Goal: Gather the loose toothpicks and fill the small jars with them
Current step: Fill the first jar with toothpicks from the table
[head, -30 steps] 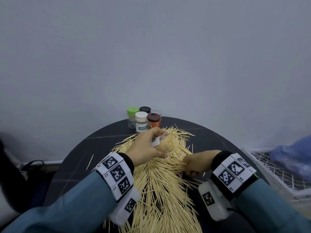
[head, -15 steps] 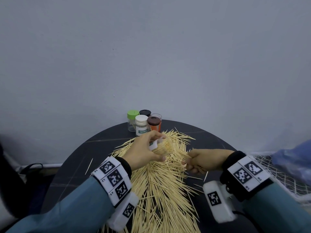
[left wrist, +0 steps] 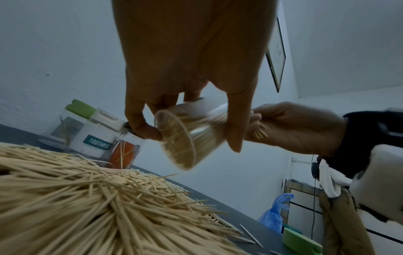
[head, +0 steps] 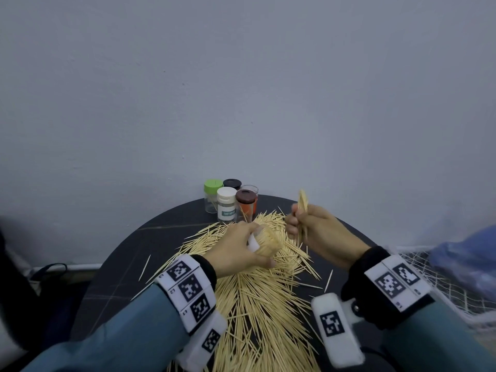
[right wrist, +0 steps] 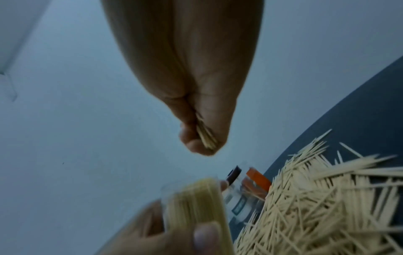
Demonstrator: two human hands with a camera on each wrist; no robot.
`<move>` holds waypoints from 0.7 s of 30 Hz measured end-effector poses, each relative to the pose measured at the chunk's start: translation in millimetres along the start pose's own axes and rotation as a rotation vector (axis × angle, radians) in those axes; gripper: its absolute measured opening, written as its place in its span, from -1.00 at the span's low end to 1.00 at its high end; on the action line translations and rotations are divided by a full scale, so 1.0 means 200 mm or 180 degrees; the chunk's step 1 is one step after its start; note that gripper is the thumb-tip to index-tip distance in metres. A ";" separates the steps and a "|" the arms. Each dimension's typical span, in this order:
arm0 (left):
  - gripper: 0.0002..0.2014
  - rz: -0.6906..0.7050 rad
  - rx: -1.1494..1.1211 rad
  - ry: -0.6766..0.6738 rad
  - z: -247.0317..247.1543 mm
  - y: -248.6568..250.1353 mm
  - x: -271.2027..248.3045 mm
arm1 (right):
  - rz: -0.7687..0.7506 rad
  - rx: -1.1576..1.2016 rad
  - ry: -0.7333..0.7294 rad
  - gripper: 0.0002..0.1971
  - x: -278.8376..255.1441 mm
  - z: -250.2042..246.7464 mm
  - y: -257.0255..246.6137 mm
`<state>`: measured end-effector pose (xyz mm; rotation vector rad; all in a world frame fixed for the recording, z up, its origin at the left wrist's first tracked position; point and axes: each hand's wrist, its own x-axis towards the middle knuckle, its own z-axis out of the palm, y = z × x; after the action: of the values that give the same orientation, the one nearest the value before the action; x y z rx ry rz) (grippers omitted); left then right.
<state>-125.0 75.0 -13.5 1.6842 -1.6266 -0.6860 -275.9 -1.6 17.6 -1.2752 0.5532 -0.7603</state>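
- Gripping a clear jar (head: 264, 241), the left hand (head: 236, 251) has fingers and thumb wrapped round its wall; jar tilted, packed with toothpicks, lifted above the pile at table centre.
- left wrist view: jar's clear base (left wrist: 176, 143) faces the camera, thumb and fingertips curled on the wall, toothpick ends visible through the plastic.
- right hand (head: 319, 234) pinches a small bundle of toothpicks (head: 302, 204) between thumb and fingers, bundle roughly upright, raised at about 1 o'clock from the held jar, close beside it, not touching as far as I can tell.
- right wrist view: bundle ends (right wrist: 206, 138) poke out of the closed pinch; held jar blurred at 7 o'clock in that view.
- loose toothpick pile (head: 257, 304) covers the dark round table (head: 120, 264) from centre to 6 o'clock; a few strays at 9 and 3 o'clock.
- cluster of small jars at table's 12 o'clock edge, by the wall: green-lid jar (head: 212, 196), white-lid jar (head: 226, 204) labelled TOOTHPICK, black-lid jar (head: 232, 183), brown-lid jar (head: 245, 205) with an orange label, plus one open clear jar (head: 250, 189) behind.
- white net basket (head: 429, 267) with a blue plastic bag (head: 467, 261) at 3 o'clock, off the table.
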 end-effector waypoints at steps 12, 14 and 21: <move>-0.48 0.0009 -0.0634 -0.0396 0.01 0.06 -0.03 | -0.0666 -0.0998 0.0588 -0.73 -0.06 0.19 0.11; -0.44 -0.0037 -0.0706 -0.0414 0.01 0.06 -0.02 | -0.0520 -0.0951 0.0513 -0.75 -0.08 0.21 0.13; -0.43 -0.0052 -0.0912 -0.0392 0.02 0.07 -0.02 | -0.0632 -0.0875 0.0713 -0.61 -0.11 0.20 0.12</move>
<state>-137.6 79.3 -6.6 1.4737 -1.5154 -0.9974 -256.5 43.2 1.7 -1.5245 0.7383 -1.0271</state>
